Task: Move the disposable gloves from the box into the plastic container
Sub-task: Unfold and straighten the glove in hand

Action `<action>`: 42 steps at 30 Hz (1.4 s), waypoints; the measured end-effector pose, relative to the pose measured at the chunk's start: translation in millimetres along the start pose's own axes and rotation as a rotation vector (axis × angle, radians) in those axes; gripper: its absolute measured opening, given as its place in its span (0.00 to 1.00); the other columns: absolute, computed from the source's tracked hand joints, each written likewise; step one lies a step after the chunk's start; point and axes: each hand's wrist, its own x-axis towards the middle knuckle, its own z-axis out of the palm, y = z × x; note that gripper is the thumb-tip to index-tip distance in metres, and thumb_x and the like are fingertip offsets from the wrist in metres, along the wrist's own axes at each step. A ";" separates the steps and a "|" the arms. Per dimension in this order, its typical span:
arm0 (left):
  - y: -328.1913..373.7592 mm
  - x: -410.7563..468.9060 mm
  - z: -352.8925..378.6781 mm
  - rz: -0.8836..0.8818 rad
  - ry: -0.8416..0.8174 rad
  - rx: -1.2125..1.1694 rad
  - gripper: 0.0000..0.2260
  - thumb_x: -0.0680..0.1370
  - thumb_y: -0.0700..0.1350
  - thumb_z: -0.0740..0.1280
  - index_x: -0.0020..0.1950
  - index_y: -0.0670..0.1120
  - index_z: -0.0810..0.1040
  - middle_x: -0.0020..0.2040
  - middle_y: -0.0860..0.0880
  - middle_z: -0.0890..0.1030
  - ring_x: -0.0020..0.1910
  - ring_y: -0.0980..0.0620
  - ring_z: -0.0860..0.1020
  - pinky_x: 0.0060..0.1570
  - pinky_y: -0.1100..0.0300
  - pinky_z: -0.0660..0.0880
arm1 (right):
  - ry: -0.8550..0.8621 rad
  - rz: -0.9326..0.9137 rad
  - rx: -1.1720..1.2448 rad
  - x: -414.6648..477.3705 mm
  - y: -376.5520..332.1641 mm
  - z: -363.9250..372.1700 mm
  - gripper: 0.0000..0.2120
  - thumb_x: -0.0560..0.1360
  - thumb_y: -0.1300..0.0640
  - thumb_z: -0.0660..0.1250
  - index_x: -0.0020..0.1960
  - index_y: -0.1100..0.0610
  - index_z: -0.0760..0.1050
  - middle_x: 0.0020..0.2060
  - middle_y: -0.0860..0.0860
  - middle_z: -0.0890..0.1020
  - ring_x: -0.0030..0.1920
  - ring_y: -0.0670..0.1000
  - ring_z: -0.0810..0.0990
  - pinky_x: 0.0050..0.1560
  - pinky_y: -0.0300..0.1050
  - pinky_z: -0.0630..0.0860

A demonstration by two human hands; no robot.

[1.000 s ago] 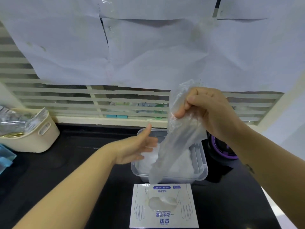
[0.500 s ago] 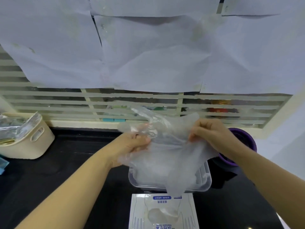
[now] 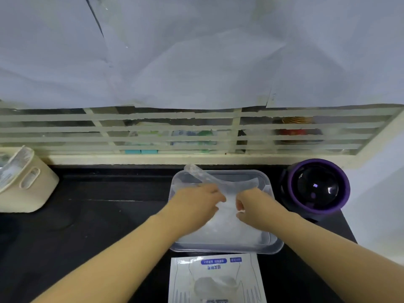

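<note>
1. Where half a second ago both hands held the clear glove spread in the air, the left hand and the right hand have now come down into the plastic container at centre frame.
2. Both hands have their fingers curled on the glove. The left grips its left part and the right pinches its right part, with the knuckles close together. Motion blur hides exactly how each finger lies.
3. Most of the glove now lies under the hands, on the white pile of gloves already in the container. One end still sticks up past the far left rim, towards the window.
4. This glove looks nearly delivered. What seems left is to tuck the stray end inside and let go.
5. Just below the container, at bottom centre, lies the box. More film shows in its oval opening, so the task is probably not finished and another pull is likely.
6. Further out on the black bench, a purple pot stands right of the container. A cream basket sits at the left edge, well apart.
</note>
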 end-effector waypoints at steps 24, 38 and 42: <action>-19.2 30.9 55.5 -0.065 -0.568 0.335 0.22 0.79 0.37 0.63 0.73 0.45 0.67 0.66 0.42 0.70 0.62 0.42 0.73 0.59 0.52 0.69 | -0.118 -0.182 -0.386 27.4 -17.6 15.4 0.09 0.78 0.55 0.65 0.55 0.59 0.73 0.52 0.56 0.78 0.55 0.56 0.75 0.52 0.48 0.70; -0.9 39.1 57.1 -0.201 -0.598 0.215 0.38 0.77 0.59 0.66 0.78 0.42 0.52 0.78 0.42 0.44 0.71 0.42 0.62 0.65 0.50 0.65 | -0.270 -0.017 -0.357 26.5 -25.9 39.1 0.38 0.72 0.43 0.70 0.71 0.60 0.57 0.67 0.58 0.61 0.66 0.57 0.62 0.61 0.49 0.66; -6.0 37.4 74.0 -0.286 -0.716 0.195 0.45 0.78 0.59 0.64 0.78 0.42 0.36 0.77 0.41 0.32 0.77 0.39 0.53 0.70 0.49 0.61 | -0.348 0.075 -0.340 31.8 -18.7 49.7 0.51 0.71 0.42 0.70 0.77 0.64 0.42 0.75 0.61 0.47 0.75 0.60 0.48 0.69 0.56 0.62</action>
